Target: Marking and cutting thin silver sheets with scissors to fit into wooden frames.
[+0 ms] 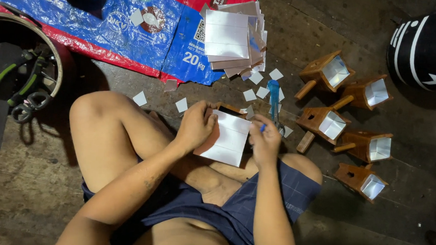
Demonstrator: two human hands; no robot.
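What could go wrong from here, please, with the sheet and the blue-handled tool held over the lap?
The right hand holds a blue-handled tool right beside the left hand, so a slip might nick a finger. The white sheet is pinched only along its edges and could bend or crease. Small paper offcuts lie on the floor and may get lost.

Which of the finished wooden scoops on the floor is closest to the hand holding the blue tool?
The middle-left wooden scoop, third in the row of five. It lies just right of the right hand, its handle pointing down toward the knee; the other four lie farther right or up.
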